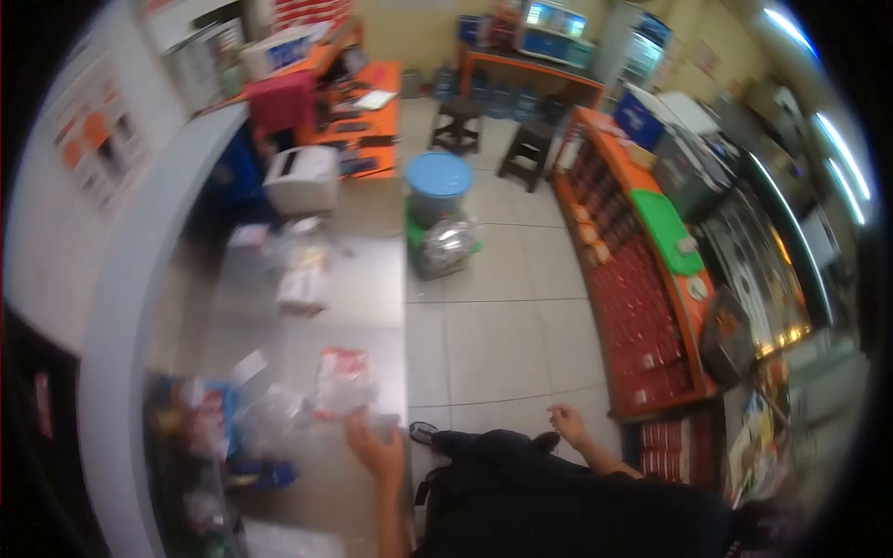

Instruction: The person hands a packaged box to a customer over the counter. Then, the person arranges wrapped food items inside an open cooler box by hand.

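My left hand [376, 448] is over the edge of the steel counter [367, 279], just below a red-and-white plastic packet [343, 376]. Blur hides its fingertips, and a small greyish patch shows beside them that I cannot make out. Whether the fingers touch the packet is unclear. On the other side of my body, my right hand [567, 424] hangs over the tiled floor with its fingers loosely apart and nothing in them. Crumpled clear plastic bags [274, 414] lie left of the packet.
Farther along the counter are a pale packaged stack [303, 286] and a white dispenser [302, 179]. A blue-lidded bucket [439, 177] and a silvery bag [448, 244] stand on the floor. Dark stools [528, 152] are beyond. An orange shelf unit [642, 307] borders the right.
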`<state>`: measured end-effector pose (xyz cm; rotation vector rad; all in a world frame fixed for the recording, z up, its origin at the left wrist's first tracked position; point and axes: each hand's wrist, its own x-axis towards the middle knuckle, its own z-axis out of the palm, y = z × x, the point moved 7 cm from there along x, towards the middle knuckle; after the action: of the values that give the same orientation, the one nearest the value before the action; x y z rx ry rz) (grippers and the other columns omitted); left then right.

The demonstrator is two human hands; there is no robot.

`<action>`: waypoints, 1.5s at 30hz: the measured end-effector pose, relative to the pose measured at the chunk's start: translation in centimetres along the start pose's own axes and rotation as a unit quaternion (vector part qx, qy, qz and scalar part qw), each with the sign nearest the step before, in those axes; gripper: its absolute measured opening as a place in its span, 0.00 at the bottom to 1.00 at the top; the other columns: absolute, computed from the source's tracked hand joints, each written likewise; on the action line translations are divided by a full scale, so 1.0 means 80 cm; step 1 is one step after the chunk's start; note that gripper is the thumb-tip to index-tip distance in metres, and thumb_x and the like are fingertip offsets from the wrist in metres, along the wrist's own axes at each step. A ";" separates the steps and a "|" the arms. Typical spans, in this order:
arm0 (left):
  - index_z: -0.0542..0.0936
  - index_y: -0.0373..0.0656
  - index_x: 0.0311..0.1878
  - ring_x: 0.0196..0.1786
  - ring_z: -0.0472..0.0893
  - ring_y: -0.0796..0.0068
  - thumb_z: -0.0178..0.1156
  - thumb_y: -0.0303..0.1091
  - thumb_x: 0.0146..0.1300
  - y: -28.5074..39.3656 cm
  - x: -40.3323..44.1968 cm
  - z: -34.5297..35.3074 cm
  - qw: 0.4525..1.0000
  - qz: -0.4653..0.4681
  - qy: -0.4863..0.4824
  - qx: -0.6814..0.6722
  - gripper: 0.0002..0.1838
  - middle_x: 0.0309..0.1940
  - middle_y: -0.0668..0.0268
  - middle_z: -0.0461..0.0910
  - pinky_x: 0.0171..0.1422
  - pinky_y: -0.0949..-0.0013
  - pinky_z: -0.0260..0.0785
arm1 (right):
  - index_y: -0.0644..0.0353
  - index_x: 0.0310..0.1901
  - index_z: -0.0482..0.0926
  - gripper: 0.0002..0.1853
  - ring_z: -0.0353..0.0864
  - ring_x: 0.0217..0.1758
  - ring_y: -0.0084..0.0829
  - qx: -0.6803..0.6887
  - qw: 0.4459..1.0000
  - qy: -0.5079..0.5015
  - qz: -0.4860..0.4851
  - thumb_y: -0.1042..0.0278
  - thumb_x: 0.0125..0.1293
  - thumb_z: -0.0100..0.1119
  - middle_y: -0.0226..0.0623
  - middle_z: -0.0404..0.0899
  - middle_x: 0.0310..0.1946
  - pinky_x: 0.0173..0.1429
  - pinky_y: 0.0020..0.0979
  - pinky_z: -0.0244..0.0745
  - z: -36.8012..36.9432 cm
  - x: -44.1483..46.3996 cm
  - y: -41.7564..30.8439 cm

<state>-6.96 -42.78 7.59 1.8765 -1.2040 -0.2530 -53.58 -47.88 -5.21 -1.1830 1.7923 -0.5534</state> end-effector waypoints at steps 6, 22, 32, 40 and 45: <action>0.68 0.43 0.66 0.73 0.54 0.46 0.59 0.32 0.55 -0.142 0.046 0.110 0.935 -0.029 -0.073 0.346 0.32 0.67 0.49 0.62 0.75 0.42 0.38 | 0.59 0.44 0.80 0.12 0.81 0.35 0.29 -0.083 0.995 0.031 0.051 0.62 0.64 0.55 0.39 0.83 0.32 0.42 0.31 0.76 -0.046 -0.023 0.183; 0.71 0.34 0.57 0.60 0.71 0.55 0.53 0.27 0.63 0.006 0.305 0.607 0.960 -0.075 -0.213 0.166 0.19 0.57 0.50 0.72 0.67 0.55 0.61 | 0.56 0.49 0.78 0.15 0.83 0.44 0.38 -0.020 0.998 0.011 0.054 0.60 0.65 0.52 0.44 0.83 0.39 0.50 0.37 0.76 -0.180 0.430 0.099; 0.72 0.33 0.56 0.59 0.72 0.58 0.54 0.27 0.64 0.071 0.625 0.948 0.957 0.053 -0.176 -0.224 0.17 0.56 0.51 0.72 0.65 0.58 0.63 | 0.55 0.52 0.76 0.15 0.79 0.38 0.34 0.058 0.986 0.133 -0.084 0.62 0.66 0.53 0.38 0.79 0.34 0.46 0.34 0.75 -0.438 0.841 -0.185; 0.73 0.38 0.50 0.49 0.75 0.70 0.55 0.34 0.70 0.717 0.836 1.378 0.853 0.188 -0.466 -0.141 0.12 0.43 0.60 0.76 0.58 0.66 0.67 | 0.61 0.49 0.76 0.16 0.76 0.44 0.46 0.033 0.789 0.613 0.003 0.70 0.57 0.61 0.46 0.76 0.39 0.50 0.40 0.72 -0.772 0.955 -0.163; 0.73 0.38 0.53 0.48 0.76 0.70 0.54 0.33 0.70 0.828 0.848 1.627 0.775 0.253 -0.543 -0.200 0.12 0.46 0.62 0.77 0.57 0.67 0.68 | 0.59 0.59 0.69 0.37 0.65 0.59 0.54 -0.106 0.422 0.789 0.434 0.55 0.47 0.72 0.52 0.68 0.51 0.61 0.49 0.65 -0.864 0.803 0.055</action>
<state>-89.21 -180.84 -2.97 0.8703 -2.1256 -1.2917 -124.50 -110.19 -1.47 0.9806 3.6087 -0.8183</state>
